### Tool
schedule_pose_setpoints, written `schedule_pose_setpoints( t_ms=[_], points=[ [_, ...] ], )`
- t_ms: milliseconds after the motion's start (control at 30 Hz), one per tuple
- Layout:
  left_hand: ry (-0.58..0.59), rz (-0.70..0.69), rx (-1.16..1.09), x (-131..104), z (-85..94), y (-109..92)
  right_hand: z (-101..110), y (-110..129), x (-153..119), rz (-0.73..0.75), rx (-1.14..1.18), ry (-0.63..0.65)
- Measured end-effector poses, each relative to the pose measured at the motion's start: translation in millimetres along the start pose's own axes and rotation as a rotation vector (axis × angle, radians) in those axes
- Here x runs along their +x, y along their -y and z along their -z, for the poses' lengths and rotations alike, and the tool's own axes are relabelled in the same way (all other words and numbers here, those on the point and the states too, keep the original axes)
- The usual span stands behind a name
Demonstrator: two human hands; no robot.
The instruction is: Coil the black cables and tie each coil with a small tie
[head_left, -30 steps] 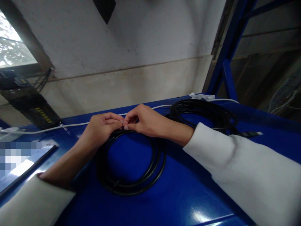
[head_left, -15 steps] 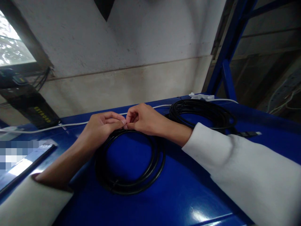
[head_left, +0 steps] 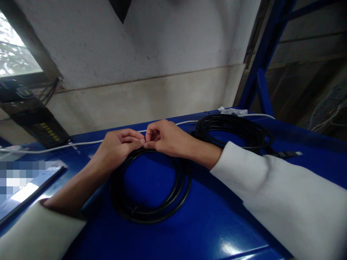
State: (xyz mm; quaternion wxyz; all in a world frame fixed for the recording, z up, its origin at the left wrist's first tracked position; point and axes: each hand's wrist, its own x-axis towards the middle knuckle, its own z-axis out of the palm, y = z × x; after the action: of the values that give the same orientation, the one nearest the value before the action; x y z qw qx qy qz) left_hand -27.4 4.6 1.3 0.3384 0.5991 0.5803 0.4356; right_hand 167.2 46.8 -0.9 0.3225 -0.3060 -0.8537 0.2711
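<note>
I see two bare hands working on a coil of smooth, slightly glossy black cable, stacked in loose round loops on a glossy blue table. A thin tie crosses its near edge. The left hand and right hand meet at the coil's far edge, each drawn into a narrow pinch, fingertips almost touching. Thick white sleeves cover the forearms. To the right lies a larger black coil, with a dark, pale-tipped connector beside it. Behind them runs a slim white cable, near a crumpled white scrap. The wall is grey and speckled above, cream below.

Compared with one second ago, the fingertips meet slightly farther right, and the right index finger has drawn back a little; both coils lie essentially where they were.

I cannot tell what, if anything, the pinches hold — the fingertips hide it. The hands also cover part of the first coil's far side, and the right arm blocks part of the second. The yellow lettering on a dark upright object is unreadable to me. A flat panel is cut off at the left edge — partly pixelated.
</note>
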Motion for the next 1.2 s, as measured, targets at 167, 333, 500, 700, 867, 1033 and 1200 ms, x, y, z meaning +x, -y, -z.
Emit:
schedule_pose_setpoints(
  t_ms=[167,333,500,700,867,1033,1200],
  points=[
    [0.023,-0.071,0.040,2.7,1.5,4.1,-0.4,0.2,0.4,0.013,-0.039,-0.013],
    [0.069,-0.209,0.105,7.3,2.9,10.6,-2.2,-2.0,1.4,0.024,-0.072,-0.015],
    [0.064,-0.221,0.101,9.6,0.3,11.4,-3.6,-4.3,2.3,0.069,-0.104,-0.037],
    [0.066,-0.238,0.118,9.4,-0.6,13.2,0.8,2.5,0.3,0.059,-0.090,-0.007],
    [0.066,-0.229,0.111,7.4,-1.7,10.1,3.6,8.0,-1.2,0.043,-0.069,0.033],
    [0.055,-0.197,0.077,5.1,-2.8,6.4,5.4,12.2,-1.7,0.008,-0.069,0.045],
    [0.035,-0.182,0.083,5.0,-2.4,6.5,7.5,14.9,-2.1,-0.025,-0.121,0.035]
  ],
)
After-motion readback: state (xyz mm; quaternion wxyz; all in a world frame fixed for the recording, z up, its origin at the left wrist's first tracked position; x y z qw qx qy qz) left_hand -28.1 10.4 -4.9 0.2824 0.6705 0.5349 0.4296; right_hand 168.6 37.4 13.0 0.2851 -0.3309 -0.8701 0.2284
